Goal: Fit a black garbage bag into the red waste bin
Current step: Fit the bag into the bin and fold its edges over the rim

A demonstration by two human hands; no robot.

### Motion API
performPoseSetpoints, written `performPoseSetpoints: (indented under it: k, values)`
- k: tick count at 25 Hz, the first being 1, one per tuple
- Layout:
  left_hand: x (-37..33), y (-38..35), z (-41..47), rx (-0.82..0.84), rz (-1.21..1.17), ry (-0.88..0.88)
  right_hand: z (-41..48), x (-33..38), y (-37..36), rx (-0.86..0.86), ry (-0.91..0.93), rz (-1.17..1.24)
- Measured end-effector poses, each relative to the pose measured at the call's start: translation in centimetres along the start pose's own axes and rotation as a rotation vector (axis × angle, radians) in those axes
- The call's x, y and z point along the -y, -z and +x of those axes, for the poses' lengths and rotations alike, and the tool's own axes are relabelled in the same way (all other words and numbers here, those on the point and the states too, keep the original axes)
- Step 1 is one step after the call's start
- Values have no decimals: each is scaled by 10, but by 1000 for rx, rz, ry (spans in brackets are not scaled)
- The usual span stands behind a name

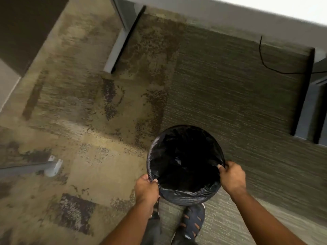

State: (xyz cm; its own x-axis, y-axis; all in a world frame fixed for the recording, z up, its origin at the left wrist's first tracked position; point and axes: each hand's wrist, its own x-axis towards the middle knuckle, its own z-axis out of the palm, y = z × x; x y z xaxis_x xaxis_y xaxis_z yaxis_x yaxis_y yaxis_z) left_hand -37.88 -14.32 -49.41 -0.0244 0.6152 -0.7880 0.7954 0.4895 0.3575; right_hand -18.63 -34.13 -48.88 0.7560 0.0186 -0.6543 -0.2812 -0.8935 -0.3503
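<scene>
Head view: looking straight down at a round bin mouth on carpet, frame slightly motion-blurred.
Garbage bag [185, 163]: black, already seated in the bin — its edge is folded out over the whole rim and the inside reads as a dark hollow.
Waste bin: entirely covered by the bag from this angle, so no red shows.
Left hand [146, 190]: at the near-left of the rim, fingers [153, 181] pinched on the bag's folded edge.
Right hand [231, 175]: at the near-right of the rim, fingers clenched on the bag edge, thumb tip hooked just inside.
Shoe [192, 221]: dark sandal-type, just below the bin's near side, partly under it in frame.
Carpet [88, 103]: mottled tan and brown left of the bin, ribbed grey-green right of it.
Cable [265, 64]: thin black line, well beyond the bin to the upper right.
Bracket [54, 166]: pale metal foot, well left of the bin.
</scene>
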Motion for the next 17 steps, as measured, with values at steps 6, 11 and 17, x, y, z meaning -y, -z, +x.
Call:
performPoseSetpoints:
  k: [6,11,17]
  values:
    - [-14,78,26,-82,-103,29,-25,94,-31,54,153,-85]
    - [-36,154,88,-163,-165,73,-34,194,-95,86,236,-116]
    - [-68,249,181,-199,-261,51,-40,311,-182,177,250,-181]
